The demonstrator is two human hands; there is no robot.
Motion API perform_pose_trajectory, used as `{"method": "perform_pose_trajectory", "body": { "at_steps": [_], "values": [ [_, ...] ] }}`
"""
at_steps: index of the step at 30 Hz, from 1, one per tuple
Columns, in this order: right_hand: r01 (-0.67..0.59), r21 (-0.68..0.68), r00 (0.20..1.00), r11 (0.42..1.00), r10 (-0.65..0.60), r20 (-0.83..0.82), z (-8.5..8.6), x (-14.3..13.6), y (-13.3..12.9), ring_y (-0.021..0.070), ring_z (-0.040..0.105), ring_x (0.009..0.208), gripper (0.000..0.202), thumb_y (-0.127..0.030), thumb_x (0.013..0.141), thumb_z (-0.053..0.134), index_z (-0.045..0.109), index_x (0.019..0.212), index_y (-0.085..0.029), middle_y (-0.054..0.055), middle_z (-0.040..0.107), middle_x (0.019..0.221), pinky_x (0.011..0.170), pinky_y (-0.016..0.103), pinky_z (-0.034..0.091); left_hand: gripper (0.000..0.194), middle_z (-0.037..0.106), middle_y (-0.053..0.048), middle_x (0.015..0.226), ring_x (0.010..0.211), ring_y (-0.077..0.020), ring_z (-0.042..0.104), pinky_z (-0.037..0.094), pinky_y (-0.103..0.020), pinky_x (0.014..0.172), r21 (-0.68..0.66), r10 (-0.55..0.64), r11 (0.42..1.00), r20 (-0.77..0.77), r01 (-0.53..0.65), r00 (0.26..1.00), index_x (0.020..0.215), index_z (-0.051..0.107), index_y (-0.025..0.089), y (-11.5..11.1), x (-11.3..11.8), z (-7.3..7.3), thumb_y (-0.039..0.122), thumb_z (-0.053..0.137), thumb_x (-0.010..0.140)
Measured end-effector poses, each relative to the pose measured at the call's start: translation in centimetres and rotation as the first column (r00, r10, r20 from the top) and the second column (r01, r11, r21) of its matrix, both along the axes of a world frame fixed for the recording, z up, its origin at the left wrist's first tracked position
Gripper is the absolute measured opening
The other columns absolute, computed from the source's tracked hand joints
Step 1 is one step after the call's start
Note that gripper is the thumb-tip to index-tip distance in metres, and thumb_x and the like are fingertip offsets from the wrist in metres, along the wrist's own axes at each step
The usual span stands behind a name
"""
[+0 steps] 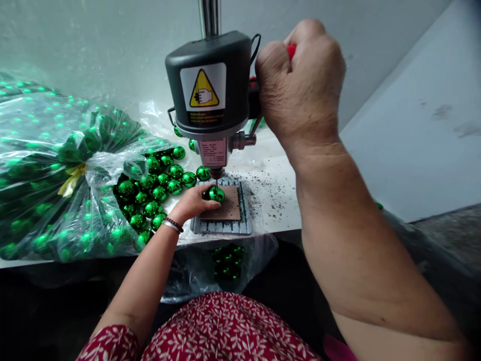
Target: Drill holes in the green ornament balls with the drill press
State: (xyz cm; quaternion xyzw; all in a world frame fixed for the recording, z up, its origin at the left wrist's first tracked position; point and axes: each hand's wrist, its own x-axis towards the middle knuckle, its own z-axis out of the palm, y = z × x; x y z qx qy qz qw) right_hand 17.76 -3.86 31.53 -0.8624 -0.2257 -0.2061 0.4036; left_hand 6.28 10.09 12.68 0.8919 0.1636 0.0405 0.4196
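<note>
A black and grey bench drill [208, 82] with a yellow warning label stands in the middle. Its thin bit points down at a shiny green ball [216, 194], and the tip meets or nearly meets the ball's top. My left hand [197, 201] grips this ball between thumb and fingers on a brown square board [231, 205]. The board lies on the drill's slotted metal base [246, 220]. High on the right, my right hand [304, 80] is wrapped round a red-ended handle [291, 51] at the drill's side.
A large clear plastic bag [56, 200] of green balls, with a yellow tie, fills the left of the white table [281, 200]. Loose green balls [152, 193] spill from it towards the drill. Dark shavings lie right of the base. Another bag [227, 260] of green balls hangs below the edge.
</note>
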Motion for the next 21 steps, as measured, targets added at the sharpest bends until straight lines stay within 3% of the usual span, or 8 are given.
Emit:
{"method": "perform_pose_trajectory", "body": {
  "at_steps": [4,10,16,21],
  "values": [
    [0.006,0.006,1.0,1.0,-0.005,-0.009,-0.1,-0.3,0.0,0.0054,0.017,0.066,0.035,-0.034,0.094,0.034,0.052,0.111,-0.009,-0.002,0.037,0.078,0.078,0.02,0.024,0.065,0.067,-0.01,0.116,0.105,-0.0248,0.062,0.045,-0.036,0.099,0.096,0.021,0.995,0.032,-0.024,0.999,0.124,0.062,0.014,-1.0,0.3,-0.1,0.027,0.077,0.062],
    [-0.017,0.066,0.999,0.998,0.014,0.038,-1.0,-1.1,-0.6,0.0039,0.022,0.066,0.029,-0.034,0.094,0.038,0.051,0.102,-0.01,-0.003,0.034,0.074,0.072,0.019,0.023,0.071,0.07,-0.007,0.109,0.1,-0.0243,0.064,0.047,-0.036,0.095,-0.069,0.05,0.996,0.003,-0.049,0.999,0.13,0.058,0.015,-1.4,0.2,-0.5,0.029,0.077,0.063],
    [-0.116,0.228,0.969,0.967,0.06,0.239,-3.6,-2.6,-1.9,0.0003,0.029,0.065,0.02,-0.03,0.089,0.042,0.046,0.086,-0.011,-0.003,0.035,0.073,0.07,0.016,0.028,0.072,0.071,-0.005,0.104,0.096,-0.0232,0.064,0.049,-0.035,0.092,-0.075,0.083,0.994,0.007,-0.082,0.997,0.13,0.058,0.016,-1.7,0.0,-0.3,0.028,0.077,0.062],
    [-0.177,0.235,0.91,0.956,0.068,0.408,-6.0,-3.5,-3.1,-0.0009,0.034,0.061,0.018,-0.029,0.084,0.045,0.045,0.078,-0.012,-0.004,0.042,0.068,0.063,0.014,0.031,0.071,0.071,-0.004,0.104,0.096,-0.0232,0.064,0.049,-0.035,0.092,-0.055,0.072,0.996,-0.01,-0.073,0.997,0.13,0.057,0.017,-1.7,-0.2,-0.1,0.029,0.077,0.063]
  ]
}}
